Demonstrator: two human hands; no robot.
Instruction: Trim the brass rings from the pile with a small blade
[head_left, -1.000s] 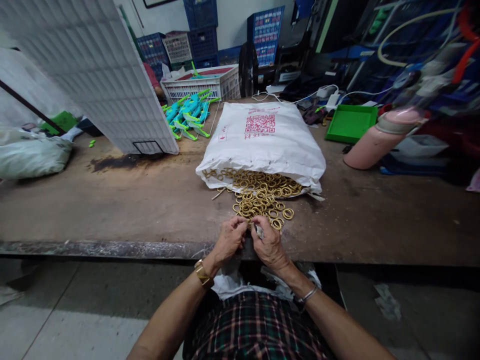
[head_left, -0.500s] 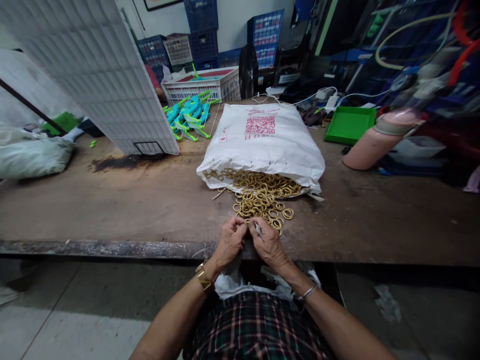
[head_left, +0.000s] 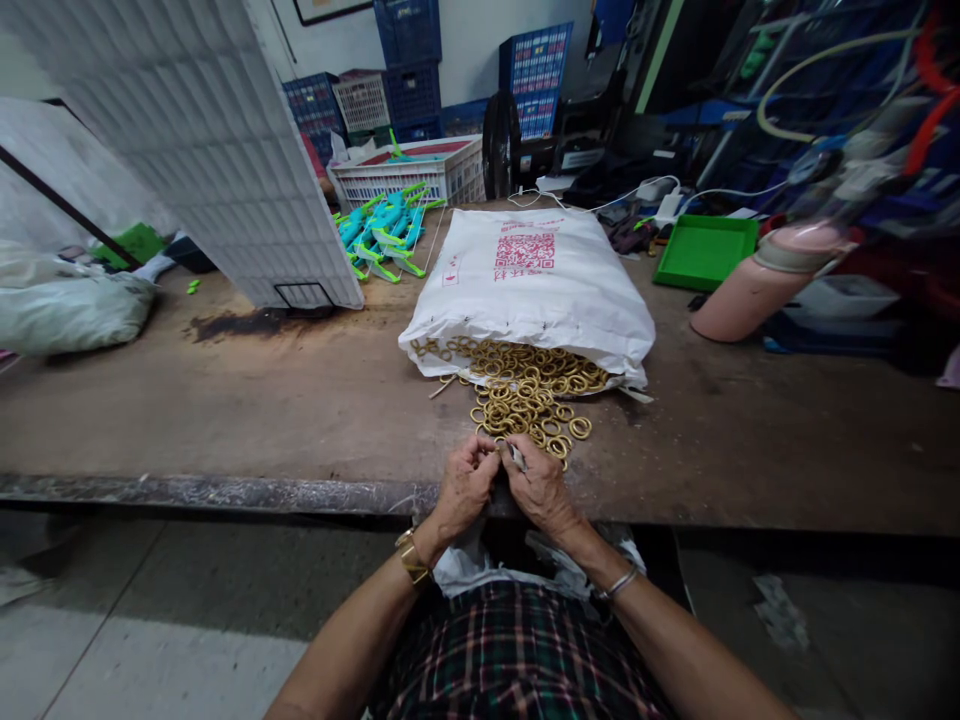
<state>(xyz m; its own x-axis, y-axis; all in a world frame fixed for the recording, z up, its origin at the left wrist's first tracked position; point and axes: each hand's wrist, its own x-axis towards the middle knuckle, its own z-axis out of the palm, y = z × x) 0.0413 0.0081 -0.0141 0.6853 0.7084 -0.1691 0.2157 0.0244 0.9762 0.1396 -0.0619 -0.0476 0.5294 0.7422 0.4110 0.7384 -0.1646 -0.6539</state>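
Note:
My left hand (head_left: 466, 482) is closed in a pinch at the front of the table, on what looks like a gold-coloured ring mostly hidden by the fingertips. Against its fingertips sits my right hand (head_left: 538, 485), closed round a small whitish tool (head_left: 517, 458) whose kind I cannot make out. Just beyond both hands lies a loose pile of gold-coloured rings (head_left: 517, 408). They spill from the open mouth of a white woven sack (head_left: 480, 295) with red print, which lies flat and holds more rings.
A white ribbed panel (head_left: 225, 160) stands on the left of the wooden table (head_left: 285, 420), near teal-and-green plastic parts (head_left: 386, 230). To the right are a green tray (head_left: 705, 250) and a tilted pink bottle (head_left: 739, 298). A white crate (head_left: 457, 172) stands behind.
The whole view has shifted slightly. My hands stay together at the same place by the rings, with only small finger movement.

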